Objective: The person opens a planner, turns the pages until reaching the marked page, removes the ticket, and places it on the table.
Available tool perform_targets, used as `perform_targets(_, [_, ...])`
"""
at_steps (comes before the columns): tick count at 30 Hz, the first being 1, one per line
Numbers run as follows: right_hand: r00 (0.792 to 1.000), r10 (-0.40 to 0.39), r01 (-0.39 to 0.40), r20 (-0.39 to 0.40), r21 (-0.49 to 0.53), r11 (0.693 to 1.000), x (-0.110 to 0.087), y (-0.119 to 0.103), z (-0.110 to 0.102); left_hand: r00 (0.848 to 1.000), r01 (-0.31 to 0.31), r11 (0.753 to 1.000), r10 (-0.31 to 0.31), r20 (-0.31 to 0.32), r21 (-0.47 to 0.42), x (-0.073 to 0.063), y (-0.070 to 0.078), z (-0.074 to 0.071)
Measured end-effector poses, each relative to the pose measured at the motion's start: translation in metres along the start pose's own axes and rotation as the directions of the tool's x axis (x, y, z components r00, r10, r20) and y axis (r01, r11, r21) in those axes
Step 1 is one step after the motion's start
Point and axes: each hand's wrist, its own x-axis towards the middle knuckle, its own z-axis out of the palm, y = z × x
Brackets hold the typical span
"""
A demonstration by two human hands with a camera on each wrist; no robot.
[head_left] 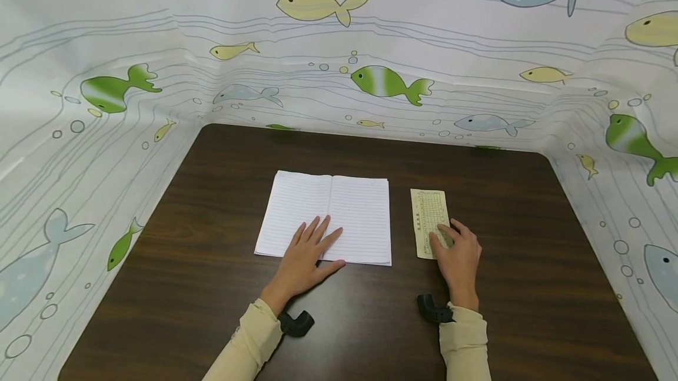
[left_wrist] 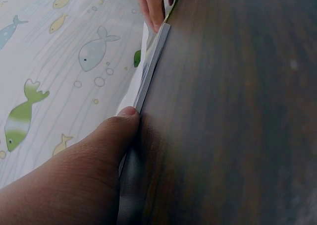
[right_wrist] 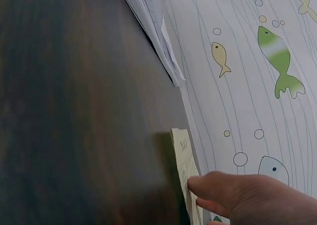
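An open notebook (head_left: 360, 210) with ruled white pages lies on the dark wooden table. My left hand (head_left: 304, 260) rests on its lower middle with the fingers spread across both pages. In the left wrist view the thumb (left_wrist: 124, 118) is beside the notebook's edge (left_wrist: 153, 61). To the right lies a pale yellow paper slip (head_left: 426, 210), printed with a grid and small characters too small to read. My right hand (head_left: 461, 254) touches its lower right part, with thumb and fingertips bent down onto the top face. In the right wrist view the slip (right_wrist: 183, 153) looks slightly raised along its near edge.
The brown tabletop (head_left: 212, 192) extends around both papers. A white sheet with printed fish (head_left: 312, 4) stands as a wall along the back and sides. A black curved mount (head_left: 296, 323) sits at the left wrist, another black mount (head_left: 431, 310) at the right.
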Motion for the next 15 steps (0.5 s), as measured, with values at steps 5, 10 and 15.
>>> perform_targets(5, [1.000, 0.010, -0.010, 0.003, -0.007, 1.000, 0.0014, -0.0017, -0.0013, 1.000, 0.010, 1.000, -0.010, 0.005, -0.004, 0.0016, 0.0013, -0.0016])
perform_targets(10, [1.000, 0.018, -0.018, -0.007, -0.002, 1.000, 0.0024, -0.0022, -0.0012, 1.000, 0.013, 1.000, -0.013, 0.015, -0.001, 0.0012, 0.0029, -0.0041])
perform_targets(15, [0.993, 0.009, 0.003, -0.120, 0.098, 0.995, -0.0025, -0.0015, 0.0001, 0.999, 0.008, 1.000, -0.008, 0.031, 0.005, 0.0000, 0.0032, -0.0052])
